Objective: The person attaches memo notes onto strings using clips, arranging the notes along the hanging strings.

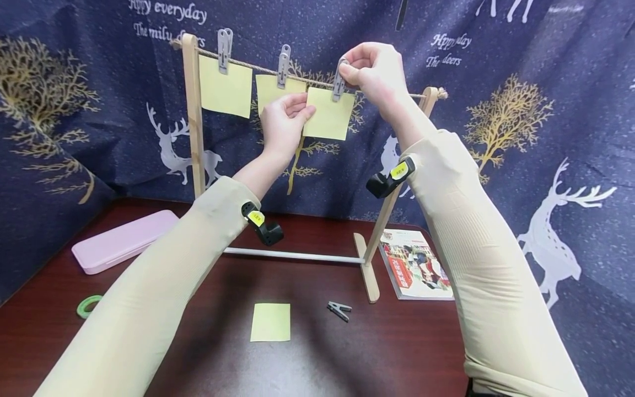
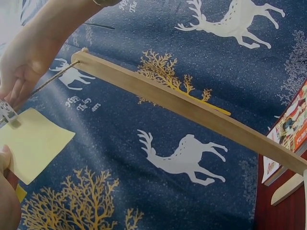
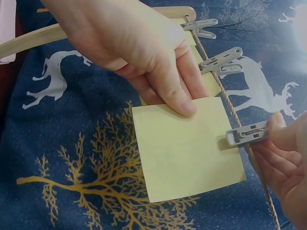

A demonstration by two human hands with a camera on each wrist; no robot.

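My left hand [image 1: 284, 122] pinches the left edge of a yellow sticky note [image 1: 328, 114] between thumb and fingers. At the note's upper right, my right hand [image 1: 379, 71] holds a grey clothespin [image 1: 339, 82] by its handle end. In the right wrist view the jaws of this clothespin [image 3: 247, 134] lie over the note's edge beside the twine [image 3: 230, 108]. Two more notes hang further left, a left one [image 1: 225, 88] and a middle one [image 1: 268, 88] partly behind my left hand, each under a grey clothespin [image 1: 283, 67].
The twine runs between the wooden posts [image 1: 192, 110] of a stand. On the table lie another yellow note [image 1: 270, 322], a loose clothespin [image 1: 339, 310], a pink case [image 1: 124, 240], a green tape roll [image 1: 88, 306] and a book [image 1: 416, 264]. A patterned dark blue cloth [image 1: 496, 60] hangs behind.
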